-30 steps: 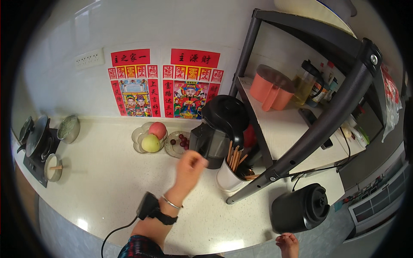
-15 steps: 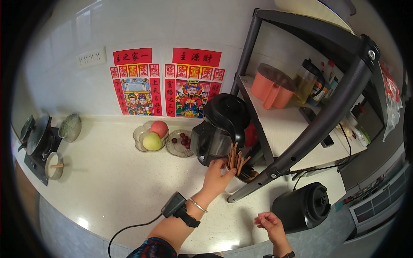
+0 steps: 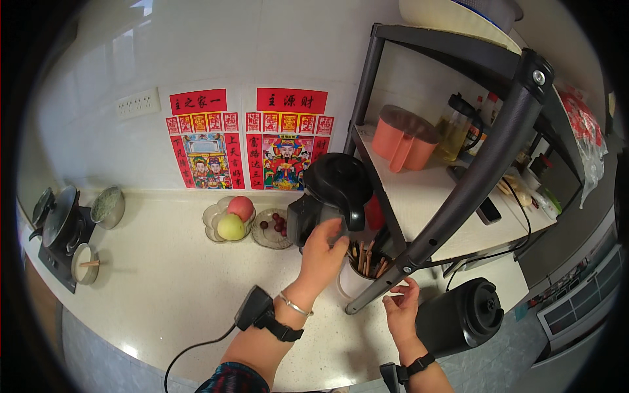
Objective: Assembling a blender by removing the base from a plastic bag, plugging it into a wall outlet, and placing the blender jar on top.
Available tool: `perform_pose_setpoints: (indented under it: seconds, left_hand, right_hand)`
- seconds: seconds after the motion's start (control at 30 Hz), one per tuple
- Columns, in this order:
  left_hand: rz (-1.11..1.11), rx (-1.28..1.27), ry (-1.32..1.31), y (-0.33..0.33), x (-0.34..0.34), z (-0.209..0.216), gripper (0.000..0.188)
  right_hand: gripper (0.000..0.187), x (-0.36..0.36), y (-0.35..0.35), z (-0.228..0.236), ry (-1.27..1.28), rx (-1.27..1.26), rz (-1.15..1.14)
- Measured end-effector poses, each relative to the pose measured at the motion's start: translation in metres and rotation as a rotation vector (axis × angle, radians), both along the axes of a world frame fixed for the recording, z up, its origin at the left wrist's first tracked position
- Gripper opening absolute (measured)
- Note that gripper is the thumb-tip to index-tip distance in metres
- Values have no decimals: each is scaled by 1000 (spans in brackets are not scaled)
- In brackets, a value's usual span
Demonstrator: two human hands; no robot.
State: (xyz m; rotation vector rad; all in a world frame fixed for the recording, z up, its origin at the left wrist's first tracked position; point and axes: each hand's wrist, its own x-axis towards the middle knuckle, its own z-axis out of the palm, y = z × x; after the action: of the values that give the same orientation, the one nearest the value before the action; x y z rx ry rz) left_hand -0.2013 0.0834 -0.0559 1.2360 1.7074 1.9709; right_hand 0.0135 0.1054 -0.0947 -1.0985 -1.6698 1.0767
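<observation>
A white round holder [image 3: 352, 283] stands on the counter, partly behind the shelf's slanting leg. Several wooden chopsticks [image 3: 371, 260] rise out of it. My left hand [image 3: 321, 257] hovers at the holder's left, in front of the black jug-like appliance [image 3: 335, 187]; its thumb and fingers are apart and I see nothing between them. To the right of the shelf leg is my right hand [image 3: 402, 308], empty, fingers loosely bent and spread. A black lidded canister-like appliance [image 3: 462, 316] stands beside it.
A dark shelf leg [image 3: 452, 209] slants close between my hands. On the shelf are an orange lidded container [image 3: 405, 139] and an oil jug [image 3: 455, 131]. To the left are a fruit bowl [image 3: 213, 219], a plate of dark red fruit [image 3: 265, 241] and a pan [image 3: 59, 211].
My left hand has let go of the chopsticks and moved up and left off the holder. My right hand has risen toward the shelf leg. The view has shifted slightly.
</observation>
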Motion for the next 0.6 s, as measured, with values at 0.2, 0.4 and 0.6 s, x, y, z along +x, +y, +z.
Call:
perform_pose_setpoints:
  seconds: [0.2,0.4,0.6]
  left_hand:
    - [-206,-64,-722,23,-5,48,34]
    - [-454,-100,-1149,21,3,57,26]
    - [-393,-28,-1075,24,-2,42,19]
  right_hand:
    - [47,1,15,-3,-204,137,85]
    - [37,2,23,3,-273,206,88]
    - [34,1,26,4,-301,133,92]
